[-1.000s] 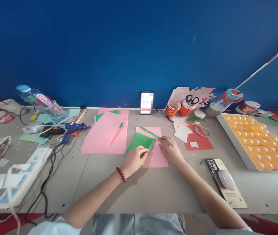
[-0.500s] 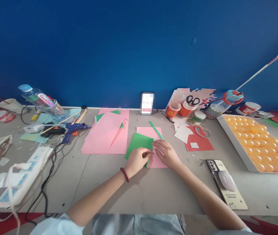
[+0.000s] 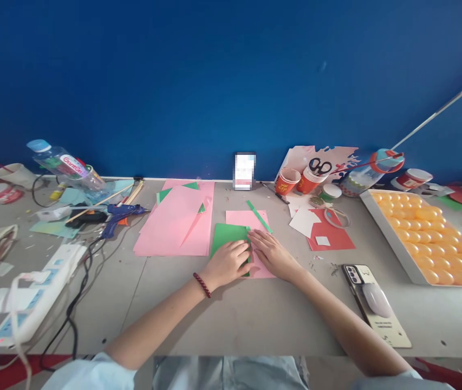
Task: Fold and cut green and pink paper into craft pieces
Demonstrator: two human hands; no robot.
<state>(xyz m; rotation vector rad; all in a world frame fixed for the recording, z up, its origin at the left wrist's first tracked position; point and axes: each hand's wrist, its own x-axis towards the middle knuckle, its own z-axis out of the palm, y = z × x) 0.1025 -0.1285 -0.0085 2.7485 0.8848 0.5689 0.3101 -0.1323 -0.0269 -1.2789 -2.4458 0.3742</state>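
Note:
My left hand (image 3: 229, 264), with a dark red bead bracelet (image 3: 202, 285) at its wrist, lies over a green paper sheet (image 3: 229, 232), fingers stretched out and pressing on it. Beside it my right hand (image 3: 272, 252) rests flat, its fingertips at the green sheet's right edge. Under both is a pink paper sheet (image 3: 236, 217), part of it hidden by the hands and the green sheet. A narrow green paper strip (image 3: 258, 215) lies slantwise across the pink sheet's top, just beyond my right fingers.
Left stand pink sheets (image 3: 174, 227), a blue glue gun (image 3: 121, 216), a power strip (image 3: 38, 295) and a tilted bottle (image 3: 68, 168). Behind is a propped phone (image 3: 245, 172). Right are paper cups (image 3: 287, 181), scissors (image 3: 320, 166), red paper (image 3: 336, 233), a cased phone (image 3: 393, 327) and a tray (image 3: 407, 260) of orange balls.
My left hand has gone from curled fingers to flat, stretched ones. The green sheet has turned slightly and lies flatter, its top edge now nearly level. My right hand has shifted slightly left.

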